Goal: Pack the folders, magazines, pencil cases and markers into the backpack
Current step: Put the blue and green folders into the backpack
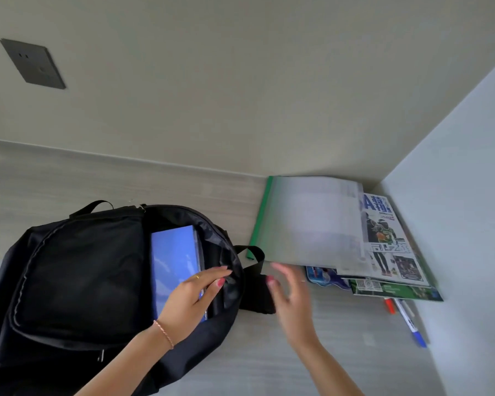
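Black backpack [77, 275] lying on the tabletop [340, 347], main compartment open, with 1 blue folder [173, 261] standing inside. The left hand [193, 295] pinches the edge of the opening, thumb and fingers curled on the fabric. The right hand [290, 292], blurred, fingers straight and spread, holds nothing, just beside a strap and near the stack at right. Stack: green-spined folder [303, 221] uppermost, magazine [389, 238] beneath it, a pencil case [326, 277] partly visible below. 2 markers [406, 318] lie near the stack against the side wall [469, 195]. A socket [33, 64] is on the back wall.
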